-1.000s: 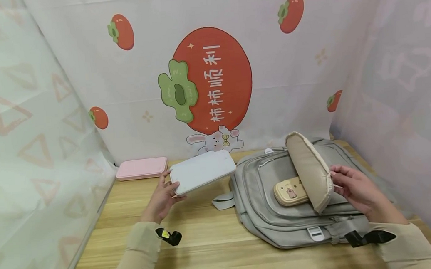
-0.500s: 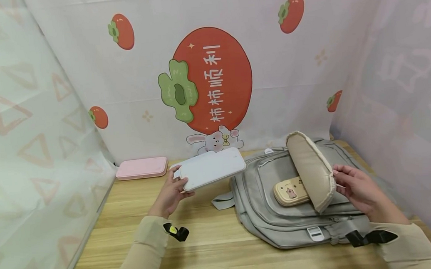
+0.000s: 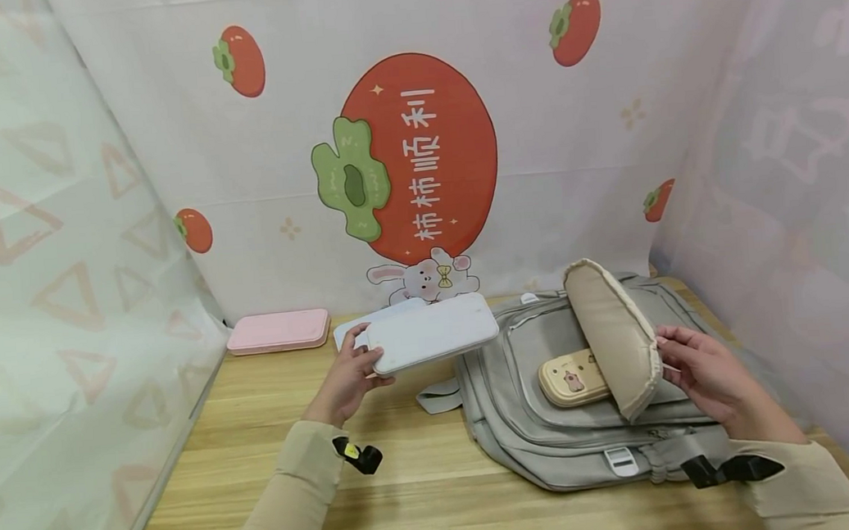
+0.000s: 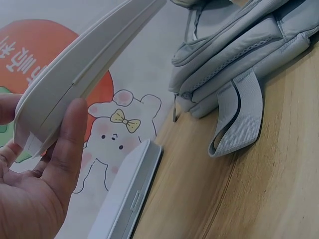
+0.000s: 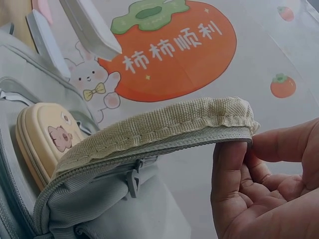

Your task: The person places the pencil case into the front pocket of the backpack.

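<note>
Our left hand [image 3: 349,374] keeps its grip on the near end of the white case [image 3: 432,331], thumb on top and fingers curled beneath, with the case held off the tabletop [image 3: 426,495] and tilted. From the left wrist view, the thumb [image 4: 70,144] lies along the case's [image 4: 84,74] edge. Over the last second we have carried it rightward: it was clear of the backpack [image 3: 554,420] then, and now its far end hangs over the backpack's left edge. Moving it has uncovered a second white case [image 3: 358,325] lying flat on the tabletop against the backdrop, just beside our left hand.

Our right hand [image 3: 701,369] has stayed put, pinching the rim of the beige pocket flap [image 3: 610,334] between thumb and fingers and holding it lifted. The right wrist view shows the fingers [image 5: 232,184] curled under the flap's [image 5: 164,127] frilled edge, the zipper track below it open. Under the raised flap, a small yellow case [image 3: 573,376] with a cartoon animal sits in the backpack's front pocket, unmoved.

We judge the white case is on its way to the opened pocket, with about half the gap closed.

A pink case [image 3: 279,331] rests on the tabletop at the far left, well apart.
</note>
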Demonstrator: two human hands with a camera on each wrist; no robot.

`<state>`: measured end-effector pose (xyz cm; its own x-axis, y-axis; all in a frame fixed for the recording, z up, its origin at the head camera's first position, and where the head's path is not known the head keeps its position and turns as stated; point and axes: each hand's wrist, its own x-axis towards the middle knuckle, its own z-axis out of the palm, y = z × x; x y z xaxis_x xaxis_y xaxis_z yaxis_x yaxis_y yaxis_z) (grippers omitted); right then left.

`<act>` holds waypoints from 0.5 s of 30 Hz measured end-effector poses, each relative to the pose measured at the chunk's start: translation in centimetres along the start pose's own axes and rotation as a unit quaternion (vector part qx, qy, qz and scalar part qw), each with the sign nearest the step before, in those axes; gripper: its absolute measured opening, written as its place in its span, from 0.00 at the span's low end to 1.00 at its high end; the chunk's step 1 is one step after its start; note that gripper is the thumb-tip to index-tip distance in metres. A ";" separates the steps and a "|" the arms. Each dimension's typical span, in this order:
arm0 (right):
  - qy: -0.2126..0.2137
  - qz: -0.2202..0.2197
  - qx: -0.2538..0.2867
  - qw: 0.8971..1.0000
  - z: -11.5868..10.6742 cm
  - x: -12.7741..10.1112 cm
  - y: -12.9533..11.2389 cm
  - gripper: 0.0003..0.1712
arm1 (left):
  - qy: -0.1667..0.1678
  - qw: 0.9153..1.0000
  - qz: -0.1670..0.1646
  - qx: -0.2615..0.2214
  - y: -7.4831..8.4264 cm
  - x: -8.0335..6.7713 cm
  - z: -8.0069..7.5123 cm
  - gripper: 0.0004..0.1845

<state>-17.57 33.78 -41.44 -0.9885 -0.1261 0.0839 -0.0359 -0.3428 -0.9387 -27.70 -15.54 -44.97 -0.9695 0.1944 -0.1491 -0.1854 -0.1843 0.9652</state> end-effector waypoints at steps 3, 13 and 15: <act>-0.003 -0.001 0.000 1.000 0.0 0.1 -0.1 0.17 | -0.002 1.000 0.000 0.005 0.1 0.2 0.4 0.29; -0.007 0.003 -0.002 1.000 0.2 0.3 -0.3 0.17 | -0.008 1.000 0.001 0.020 -0.4 1.1 2.2 0.31; -0.005 0.005 -0.005 1.000 0.2 0.1 -0.2 0.17 | -0.010 1.000 -0.002 0.022 -0.7 1.3 2.6 0.30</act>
<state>-17.66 33.66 -41.19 -0.9873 -0.1392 0.0769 -0.0267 -0.3321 -0.9429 -28.41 -12.64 -45.26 -0.9652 0.2143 -0.1496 -0.1820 -0.1401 0.9733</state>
